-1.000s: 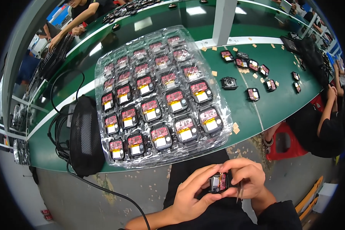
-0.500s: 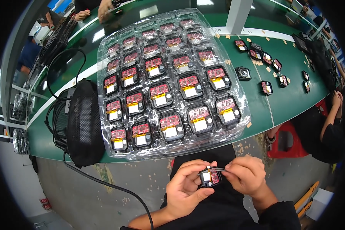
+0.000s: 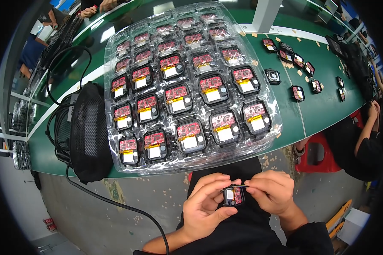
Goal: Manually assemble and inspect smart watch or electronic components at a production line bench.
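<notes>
Black-framed case [image 3: 234,196], one, with red board [image 3: 238,195] and pale block [image 3: 230,194] facing up; held off the bench [image 3: 319,111], above your lap [image 3: 251,223].

Left hand [image 3: 202,210], at the case's 8 o'clock: fingers gripping the case, thumb at the near edge, fingertips at the far one.

Right hand [image 3: 273,193], at its 3 o'clock: fingers pinching metal tweezers [image 3: 241,186], laid nearly level toward the case's edge between 12 and 1 o'clock. Whether the tips touch, or are pressed together, cannot be told.

Change noted: one second ago your right fingers were at the case itself, tweezers pointing down beside it. By half a second ago the tweezers had swung to the far edge; they remain there. Your left grip has held throughout. Judged meaning: you have gone from two-handed holding to tool work at that edge, a step apparently unfinished.

Surroundings, from the case: clear tray [image 3: 234,156] with rows of like units, 11 o'clock; loose units [image 3: 316,86] on the bench, 1 o'clock; black pouch [image 3: 91,131], 10 o'clock.
</notes>
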Tool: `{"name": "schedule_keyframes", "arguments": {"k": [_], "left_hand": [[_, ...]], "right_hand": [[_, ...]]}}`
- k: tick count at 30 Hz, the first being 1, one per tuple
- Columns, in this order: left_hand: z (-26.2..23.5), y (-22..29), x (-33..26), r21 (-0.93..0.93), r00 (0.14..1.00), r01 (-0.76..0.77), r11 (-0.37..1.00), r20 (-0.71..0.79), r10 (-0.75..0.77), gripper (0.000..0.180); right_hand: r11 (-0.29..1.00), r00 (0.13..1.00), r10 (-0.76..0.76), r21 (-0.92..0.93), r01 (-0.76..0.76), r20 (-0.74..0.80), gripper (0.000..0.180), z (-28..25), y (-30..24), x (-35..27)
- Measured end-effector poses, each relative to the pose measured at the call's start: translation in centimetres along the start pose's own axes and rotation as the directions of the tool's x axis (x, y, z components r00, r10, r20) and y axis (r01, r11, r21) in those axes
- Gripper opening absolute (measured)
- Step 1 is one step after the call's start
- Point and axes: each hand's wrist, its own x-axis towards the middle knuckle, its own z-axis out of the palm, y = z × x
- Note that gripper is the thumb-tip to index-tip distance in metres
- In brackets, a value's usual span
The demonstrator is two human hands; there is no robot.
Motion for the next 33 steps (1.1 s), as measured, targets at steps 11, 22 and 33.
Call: {"name": "schedule_keyframes", "arguments": {"k": [11, 22, 33], "left_hand": [[-0.2, 0.1, 0.2, -0.072, 0.997, 0.003, 0.997, 0.080, 0.003, 0.054], [0.2, 0.3, 0.2, -0.072, 0.999, 0.022, 0.997, 0.051, -0.018, 0.055], [0.4, 0.4, -0.3, -0.010, 1.000, 0.013, 1.000, -0.020, -0.013, 0.057]], "right_hand": [[0.999, 1.000, 0.010, -0.039, -0.010, -0.005, 0.019, -0.1, -0.2, -0.1], [0.985, 0.992, -0.118, -0.130, 0.111, -0.051, 0.024, 0.8, 0.3, -0.4], [0.939, 0.970, -0.232, -0.276, 0.205, -0.071, 0.022, 1.6, 0.5, -1.1]]}}
